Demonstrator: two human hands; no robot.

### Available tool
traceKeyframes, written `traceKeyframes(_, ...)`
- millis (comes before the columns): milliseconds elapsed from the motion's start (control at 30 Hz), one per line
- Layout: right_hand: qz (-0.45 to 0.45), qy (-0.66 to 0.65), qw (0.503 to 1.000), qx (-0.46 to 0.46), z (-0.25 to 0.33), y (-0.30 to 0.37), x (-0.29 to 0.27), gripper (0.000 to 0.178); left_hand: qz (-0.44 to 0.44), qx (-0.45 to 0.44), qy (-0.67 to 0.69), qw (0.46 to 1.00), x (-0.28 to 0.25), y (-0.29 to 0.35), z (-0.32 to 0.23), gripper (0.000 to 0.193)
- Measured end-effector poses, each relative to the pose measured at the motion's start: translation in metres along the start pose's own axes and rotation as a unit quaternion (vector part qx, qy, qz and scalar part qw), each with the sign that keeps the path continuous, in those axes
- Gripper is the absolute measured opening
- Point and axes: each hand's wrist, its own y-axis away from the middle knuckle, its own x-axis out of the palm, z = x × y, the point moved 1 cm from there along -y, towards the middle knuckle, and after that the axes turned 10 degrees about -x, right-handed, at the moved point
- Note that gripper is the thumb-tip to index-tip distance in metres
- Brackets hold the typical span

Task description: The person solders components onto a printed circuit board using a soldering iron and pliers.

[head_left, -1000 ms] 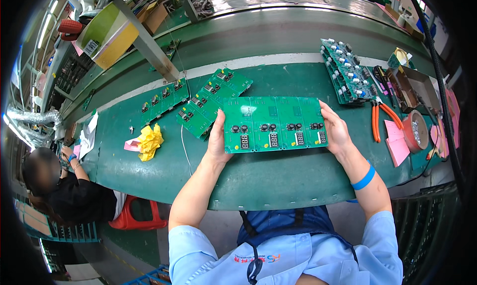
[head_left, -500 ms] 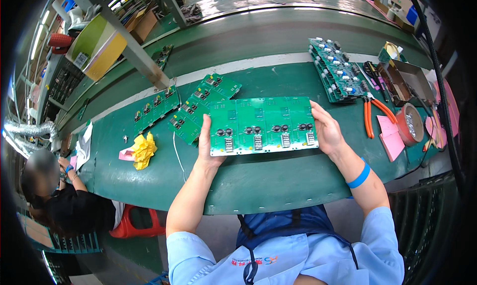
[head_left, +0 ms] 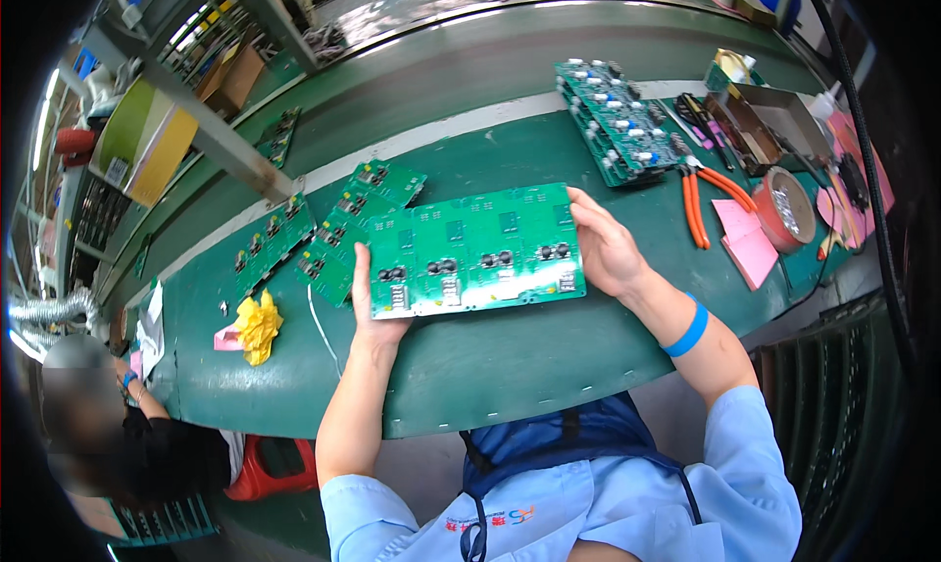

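Observation:
A long green circuit board panel lies flat over the green table in front of me, carrying several black components along its near edge. My left hand grips its left end, thumb on top. My right hand holds the right end; a blue band circles that wrist. Just behind the panel's left part, two more green boards lie on the table at an angle.
A stack of populated green boards sits at the back right. Orange-handled pliers, pink paper and a red tape roll lie to the right. A yellow cloth rests left. Another person sits at lower left.
The panel stays held at both ends and appears slightly tilted, right end farther away. My head view has shifted, so everything sits a little differently in frame.

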Motion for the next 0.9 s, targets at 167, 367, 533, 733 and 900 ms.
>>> traceKeyframes(167, -0.005, -0.01, 1.0, 0.006, -0.003, -0.001, 0.0, 0.029, -0.005, 0.008, -0.024, 1.0, -0.002, 0.002, 0.0, 0.05)
traceKeyframes(367, -0.002, -0.017, 0.999, 0.028, -0.003, 0.0, -0.007, 0.024, -0.009, 0.029, -0.006, 1.0, 0.005, 0.003, 0.002, 0.053)
traceKeyframes(533, 0.007, -0.05, 0.998, 0.048, -0.003, 0.0, -0.007, 0.021, 0.065, 0.051, 0.079, 0.993, -0.004, 0.001, -0.003, 0.055)
traceKeyframes(733, 0.031, -0.043, 0.997, 0.064, -0.008, 0.002, -0.007, 0.026, 0.162, 0.049, 0.096, 0.981, -0.01, -0.001, -0.009, 0.048)
traceKeyframes(900, 0.021, -0.022, 0.997, 0.067, -0.013, 0.004, -0.006, 0.029, 0.125, 0.076, 0.009, 0.989, -0.011, -0.002, -0.005, 0.041)
